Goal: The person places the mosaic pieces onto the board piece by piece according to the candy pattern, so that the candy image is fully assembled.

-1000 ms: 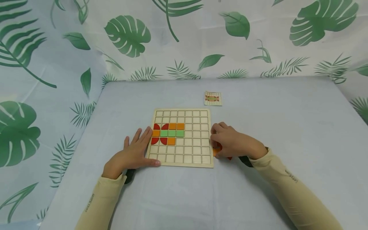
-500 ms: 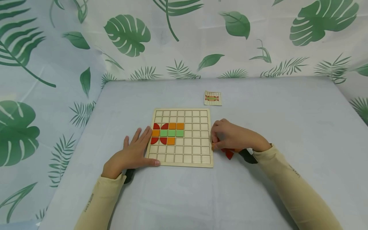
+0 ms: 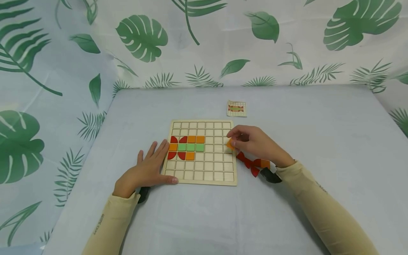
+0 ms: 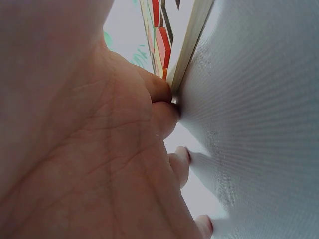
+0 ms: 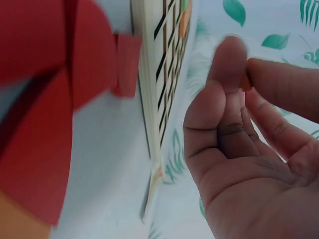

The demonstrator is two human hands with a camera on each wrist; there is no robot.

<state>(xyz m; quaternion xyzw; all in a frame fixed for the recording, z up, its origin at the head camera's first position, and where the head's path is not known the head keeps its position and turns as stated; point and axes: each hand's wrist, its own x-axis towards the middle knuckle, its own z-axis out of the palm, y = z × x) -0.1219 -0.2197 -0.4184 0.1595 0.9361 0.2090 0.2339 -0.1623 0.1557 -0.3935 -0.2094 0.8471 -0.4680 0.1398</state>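
Two hands at a wooden grid board. Left hand: flat, fingers straight, pressed on the table against the board's left edge, grasping nothing. Right hand: at the board's right edge, thumb and fingertips pinching an orange square tile just above the rightmost column. Red and orange loose tiles: on the table just right of the board. Small pattern card: beyond the board's far right corner. Placed tiles: red, orange, green, left part of board.
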